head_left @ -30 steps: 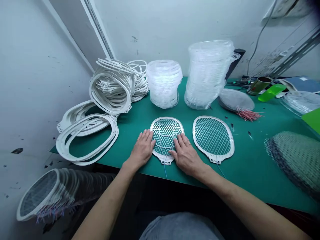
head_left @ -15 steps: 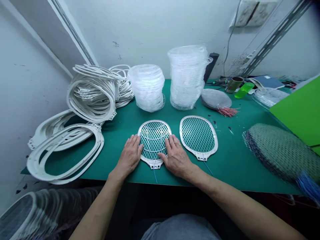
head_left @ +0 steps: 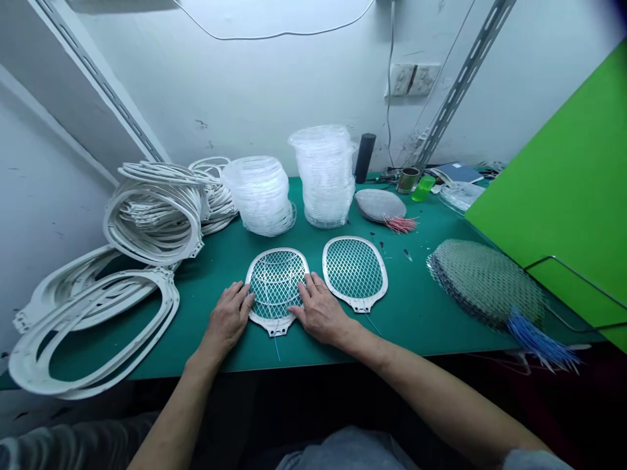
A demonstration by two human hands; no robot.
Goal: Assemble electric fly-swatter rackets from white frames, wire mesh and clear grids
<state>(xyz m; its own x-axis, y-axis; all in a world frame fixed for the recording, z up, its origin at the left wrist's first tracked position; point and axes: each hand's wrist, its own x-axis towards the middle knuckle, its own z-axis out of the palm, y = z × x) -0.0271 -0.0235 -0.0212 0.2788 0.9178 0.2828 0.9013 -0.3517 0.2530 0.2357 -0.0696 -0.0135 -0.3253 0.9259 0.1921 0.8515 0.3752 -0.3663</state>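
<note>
Green mat surface (head_left: 426,313), near front edge, centre: white oval mesh frame (head_left: 275,284) lying flat, loose wires across grid; left hand (head_left: 228,320), right hand (head_left: 321,310) apart, open, pressing either side, not clamped; second mesh frame (head_left: 355,267) just right, untouched

Bright, even light is washing over white painted wall (head_left: 274,85), source not in view; shadows v. soft. Glare is glinting off stacked clear plastic frames (head_left: 323,176). Wide lens is bowing slanted grey metal rail (head_left: 98,81) toward edge; white mesh-filled oval frame (head_left: 277,284) is reading sharp at ctr; dark blur (head_left: 611,12) is smudging top-R corner.
</note>
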